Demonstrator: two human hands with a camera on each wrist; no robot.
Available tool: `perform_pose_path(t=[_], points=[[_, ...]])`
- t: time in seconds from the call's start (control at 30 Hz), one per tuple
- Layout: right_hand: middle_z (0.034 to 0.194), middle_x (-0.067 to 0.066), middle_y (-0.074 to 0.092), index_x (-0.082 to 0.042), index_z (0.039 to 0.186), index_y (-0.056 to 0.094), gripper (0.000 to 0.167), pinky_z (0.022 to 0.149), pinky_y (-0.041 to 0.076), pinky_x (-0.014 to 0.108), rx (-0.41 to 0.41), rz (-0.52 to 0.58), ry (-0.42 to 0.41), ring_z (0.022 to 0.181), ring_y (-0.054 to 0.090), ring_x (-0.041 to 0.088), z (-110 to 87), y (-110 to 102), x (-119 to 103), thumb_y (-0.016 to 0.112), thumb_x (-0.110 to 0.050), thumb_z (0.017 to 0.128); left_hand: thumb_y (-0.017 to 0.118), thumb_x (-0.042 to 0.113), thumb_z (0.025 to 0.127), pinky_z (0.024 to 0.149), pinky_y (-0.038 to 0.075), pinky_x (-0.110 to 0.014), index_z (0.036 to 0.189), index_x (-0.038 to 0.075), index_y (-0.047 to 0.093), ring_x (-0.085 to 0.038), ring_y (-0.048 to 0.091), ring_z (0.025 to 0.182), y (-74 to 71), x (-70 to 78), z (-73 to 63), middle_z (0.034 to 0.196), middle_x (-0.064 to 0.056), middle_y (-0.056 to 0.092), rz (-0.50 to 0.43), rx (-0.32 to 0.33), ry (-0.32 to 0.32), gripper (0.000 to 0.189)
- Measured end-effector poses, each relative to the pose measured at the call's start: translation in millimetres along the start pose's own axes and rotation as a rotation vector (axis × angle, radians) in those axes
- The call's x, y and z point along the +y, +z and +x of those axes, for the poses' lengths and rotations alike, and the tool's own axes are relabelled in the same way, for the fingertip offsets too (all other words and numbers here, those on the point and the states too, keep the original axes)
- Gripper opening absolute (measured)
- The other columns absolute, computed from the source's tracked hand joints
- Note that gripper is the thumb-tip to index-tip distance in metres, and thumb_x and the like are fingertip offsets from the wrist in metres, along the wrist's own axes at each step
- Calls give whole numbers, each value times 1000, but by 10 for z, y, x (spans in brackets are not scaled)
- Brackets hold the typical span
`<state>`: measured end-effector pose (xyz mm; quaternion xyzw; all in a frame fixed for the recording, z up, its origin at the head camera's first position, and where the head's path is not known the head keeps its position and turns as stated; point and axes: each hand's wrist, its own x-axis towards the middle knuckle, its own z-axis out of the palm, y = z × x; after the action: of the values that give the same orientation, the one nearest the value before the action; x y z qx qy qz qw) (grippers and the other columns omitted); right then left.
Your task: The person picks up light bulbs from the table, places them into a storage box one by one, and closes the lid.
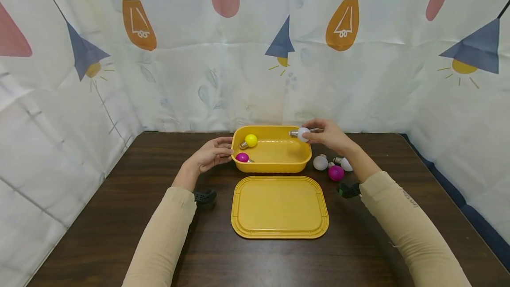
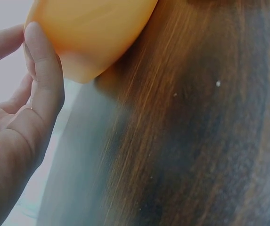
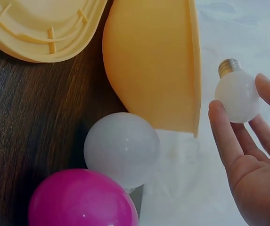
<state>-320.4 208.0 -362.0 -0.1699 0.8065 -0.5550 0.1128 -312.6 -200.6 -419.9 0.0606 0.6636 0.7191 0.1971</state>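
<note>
My right hand (image 1: 328,136) pinches a white light bulb (image 3: 238,96) between thumb and fingers, above the right end of a yellow plastic box (image 1: 275,167). The bulb's metal screw base points left in the head view. My left hand (image 1: 211,154) holds the box's left end, thumb and fingertips at its rim. Inside the box, toward the left, lie a yellow bulb (image 1: 251,140) and a magenta bulb (image 1: 241,157). Beside the box's right end, below my right hand, are a white bulb (image 1: 320,163), another magenta bulb (image 1: 336,172) and a further white bulb (image 1: 347,164).
A flat yellow lid (image 1: 280,207) lies in front of the box on the dark wooden table (image 1: 199,251). Behind the table hangs a white cloth (image 1: 247,79) printed with lamps. A black strap (image 1: 205,196) shows at my left wrist, another strap (image 1: 348,190) at my right.
</note>
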Motion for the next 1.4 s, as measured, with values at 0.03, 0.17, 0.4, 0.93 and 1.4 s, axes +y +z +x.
perform_pose_path(t=[0.03,0.17,0.4,0.93,1.4], points=[[139,22,53,3,138,55,46,95,56,44,0,3,3,121,60,36,6,5,3,71,-16,99,58,-3,102,84,59,-29,155,-1,31,-15,68,87,2,-1,2,134,-28,50,-5,2,-3,60],[140,23,52,5,138,54,48,100,52,52,-10,11,6,121,59,37,17,13,8,71,-17,99,59,-3,101,83,60,-29,153,0,34,-16,68,88,4,-9,12,135,-29,50,-11,10,-12,58],[140,23,52,4,139,53,48,101,51,54,-13,12,8,122,59,38,25,25,9,70,-17,100,59,-3,101,83,60,-28,154,-3,32,-17,68,89,-8,-15,21,131,-26,54,-12,1,-4,60],[135,22,55,1,137,56,46,102,49,58,-8,13,14,117,62,36,77,103,4,72,-18,99,60,-3,99,85,59,-30,154,-2,33,-18,67,89,7,-1,8,130,-26,55,6,-1,1,61],[131,23,55,3,137,56,47,101,49,58,-30,34,-12,114,63,35,125,110,25,73,-18,98,58,-4,101,86,59,-31,154,-3,31,-16,67,85,10,13,8,129,-26,54,11,-3,-9,60]])
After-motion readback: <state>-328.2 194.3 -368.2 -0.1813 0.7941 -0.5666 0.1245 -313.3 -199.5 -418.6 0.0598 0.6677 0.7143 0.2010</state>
